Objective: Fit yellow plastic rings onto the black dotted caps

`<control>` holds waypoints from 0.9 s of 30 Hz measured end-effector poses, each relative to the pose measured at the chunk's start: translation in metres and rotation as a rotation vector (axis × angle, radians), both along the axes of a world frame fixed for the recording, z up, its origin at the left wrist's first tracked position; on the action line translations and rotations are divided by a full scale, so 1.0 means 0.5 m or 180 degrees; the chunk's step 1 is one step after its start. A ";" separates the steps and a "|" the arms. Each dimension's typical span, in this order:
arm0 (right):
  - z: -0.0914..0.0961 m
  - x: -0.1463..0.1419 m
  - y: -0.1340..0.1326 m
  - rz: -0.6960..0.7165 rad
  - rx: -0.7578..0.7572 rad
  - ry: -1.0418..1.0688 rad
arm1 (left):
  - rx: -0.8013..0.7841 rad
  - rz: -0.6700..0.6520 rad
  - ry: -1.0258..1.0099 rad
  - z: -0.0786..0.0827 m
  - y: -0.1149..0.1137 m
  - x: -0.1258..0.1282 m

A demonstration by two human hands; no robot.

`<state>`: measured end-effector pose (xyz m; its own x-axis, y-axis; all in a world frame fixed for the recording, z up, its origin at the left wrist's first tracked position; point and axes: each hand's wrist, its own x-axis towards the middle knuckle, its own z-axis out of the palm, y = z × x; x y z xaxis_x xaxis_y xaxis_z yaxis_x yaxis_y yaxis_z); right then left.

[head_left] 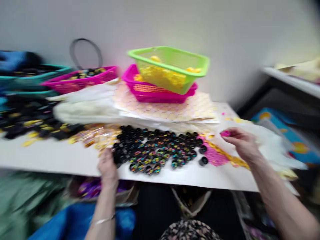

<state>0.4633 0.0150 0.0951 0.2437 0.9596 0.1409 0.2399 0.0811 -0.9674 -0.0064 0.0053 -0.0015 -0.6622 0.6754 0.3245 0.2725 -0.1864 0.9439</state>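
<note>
Many small round black containers [160,146] crowd the middle of the table, the front ones showing bright multicoloured contents. At their left edge is my left hand [108,166], its fingers curled in. A dark shape touches its right side, but blur hides whether it is a container in the grip. My right hand [241,143] is raised at the right, pinching a small bright pink piece [225,133]. Below and left of it lies a heap of pink pieces [215,155], with a band of yellow-orange pieces [230,158] along it.
A green basket [172,66] with yellow pieces sits tilted in a pink basket [160,95] at the back. Clear and gold pieces [97,135] and a black-and-yellow pile [32,123] spread leftward. More baskets [82,80] stand behind. A white plastic bag [270,143] lies right.
</note>
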 end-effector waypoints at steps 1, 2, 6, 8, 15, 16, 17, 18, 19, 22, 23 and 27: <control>0.008 -0.040 -0.004 0.0220 -0.0065 0.0068 | -0.0096 0.0167 -0.0042 0.000 -0.005 -0.002; 0.015 -0.084 -0.006 0.0467 -0.0123 0.0123 | -0.0152 0.0273 -0.0031 0.000 -0.009 -0.004; 0.031 -0.281 -0.014 0.1665 -0.0435 0.0060 | -0.0188 0.0163 -0.0396 -0.004 -0.022 -0.007; 0.030 -0.378 -0.013 0.2259 -0.0486 -0.0122 | -0.0169 0.0099 -0.0419 -0.004 -0.029 -0.006; -0.005 -0.597 0.058 0.3277 0.0636 -0.2258 | -0.0244 0.0063 -0.0426 -0.003 -0.039 -0.007; -0.009 -0.613 0.067 0.3307 0.0760 -0.2707 | -0.0270 0.0039 -0.0411 -0.002 -0.039 -0.007; -0.011 -0.627 0.075 0.3321 0.0854 -0.3133 | -0.0291 0.0008 -0.0402 -0.001 -0.040 -0.007; -0.012 -0.638 0.081 0.3321 0.0941 -0.3516 | -0.0299 -0.0018 -0.0405 -0.001 -0.040 -0.007; -0.012 -0.647 0.086 0.3319 0.1032 -0.3850 | -0.0298 -0.0035 -0.0416 0.000 -0.041 -0.008; -0.010 -0.668 0.089 0.3388 0.1230 -0.4549 | -0.0299 -0.0051 -0.0444 -0.002 -0.041 -0.010; -0.009 -0.674 0.088 0.3434 0.1271 -0.4688 | -0.0307 -0.0054 -0.0451 -0.003 -0.041 -0.011; -0.007 -0.686 0.078 0.3446 0.1498 -0.4925 | -0.0303 -0.0099 -0.0496 -0.009 -0.039 -0.014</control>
<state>0.1203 0.0541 0.0914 -0.8969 0.4223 -0.1312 0.4056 0.9038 0.1363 -0.0134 -0.0140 -0.0063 -0.6778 0.7191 0.1532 0.1169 -0.1003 0.9881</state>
